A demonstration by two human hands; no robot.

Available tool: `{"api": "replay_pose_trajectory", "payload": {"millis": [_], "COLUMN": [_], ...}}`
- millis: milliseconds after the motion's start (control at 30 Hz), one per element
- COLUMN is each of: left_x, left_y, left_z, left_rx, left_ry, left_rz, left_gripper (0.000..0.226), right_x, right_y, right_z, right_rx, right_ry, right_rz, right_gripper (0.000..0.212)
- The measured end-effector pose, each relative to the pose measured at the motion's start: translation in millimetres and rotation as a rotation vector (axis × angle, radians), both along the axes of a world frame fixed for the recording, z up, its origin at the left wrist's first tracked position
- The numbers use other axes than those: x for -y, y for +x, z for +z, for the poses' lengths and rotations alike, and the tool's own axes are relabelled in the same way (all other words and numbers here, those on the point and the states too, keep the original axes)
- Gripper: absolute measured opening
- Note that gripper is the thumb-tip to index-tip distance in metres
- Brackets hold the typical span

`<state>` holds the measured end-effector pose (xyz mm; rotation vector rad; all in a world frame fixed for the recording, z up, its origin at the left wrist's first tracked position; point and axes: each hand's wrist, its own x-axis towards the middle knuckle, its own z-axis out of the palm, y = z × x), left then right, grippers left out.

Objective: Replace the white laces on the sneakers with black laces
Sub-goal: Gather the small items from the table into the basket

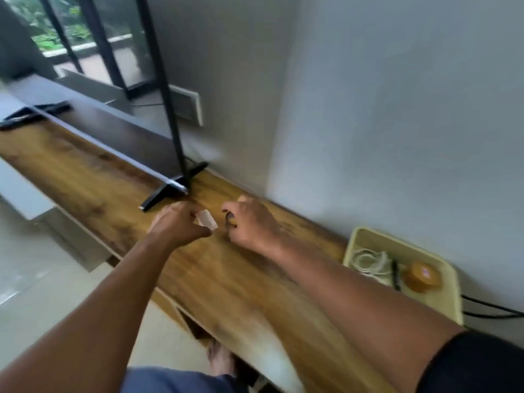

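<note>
Both my arms reach out over the wooden counter (243, 282), and the picture is smeared with motion, so small things are hard to make out. My left hand (177, 222) has its fingers curled in, and it pinches a small pale, see-through scrap (206, 219), which could be tape or plastic; I cannot tell which. My right hand (251, 222) hangs just beside it, a little toward the wall, fingers bent around something small and dark (229, 217) at their tips; it may be an end of black lace, but the blur keeps me from saying so, and I cannot tell whether the fingers really grip it. The two hands are close together and apart, with the scrap between them, just in front of the black foot (170, 191) of the television (107, 52) that stands on the counter. No sneakers show in this view. Well to my right, against the wall, sits a pale yellow tray (450, 302) on the counter. Inside it, at the end nearer my hands, lies a coil of white lace (370, 262); next to that is a thin dark stick-like thing (395, 275), and beyond it a round amber roll (422, 276) with a pale spot on top. A black cable (493, 309) runs along the wall behind the tray.
</note>
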<state>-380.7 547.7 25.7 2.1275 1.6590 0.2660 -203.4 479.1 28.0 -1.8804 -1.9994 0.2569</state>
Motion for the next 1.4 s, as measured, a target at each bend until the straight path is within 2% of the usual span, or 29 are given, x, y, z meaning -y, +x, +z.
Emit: {"api": "replay_pose_trajectory", "payload": {"millis": [133, 333, 567, 900, 1000, 1400], "left_x": [31.3, 106.0, 174.1, 206.3, 207.5, 207.0], "left_y": [56.5, 159.3, 249.1, 314.2, 325.1, 336.0], "left_z": [32.2, 56.7, 49.1, 27.4, 21.8, 0.2], "left_rx": [0.058, 0.093, 0.004, -0.154, -0.180, -0.301], "left_ry": [0.030, 0.068, 0.075, 0.076, 0.046, -0.046], "left_rz": [-0.171, -0.522, -0.794, -0.910, -0.910, -0.937], "left_gripper": [0.052, 0.055, 0.060, 0.057, 0.061, 0.042], "right_x": [64.7, 160.0, 227.5, 269.9, 269.1, 258.8], "right_y": [48.2, 133.9, 204.7, 244.1, 248.7, 250.6], "right_z": [30.4, 62.8, 76.5, 54.0, 47.7, 20.8], "right_rx": [-0.028, 0.033, 0.067, 0.116, 0.129, 0.251], "right_ry": [-0.017, -0.130, -0.298, -0.390, -0.414, -0.424], "right_rz": [-0.098, -0.317, -0.544, -0.694, -0.697, -0.631], "right_gripper": [0.031, 0.028, 0.030, 0.027, 0.027, 0.019]}}
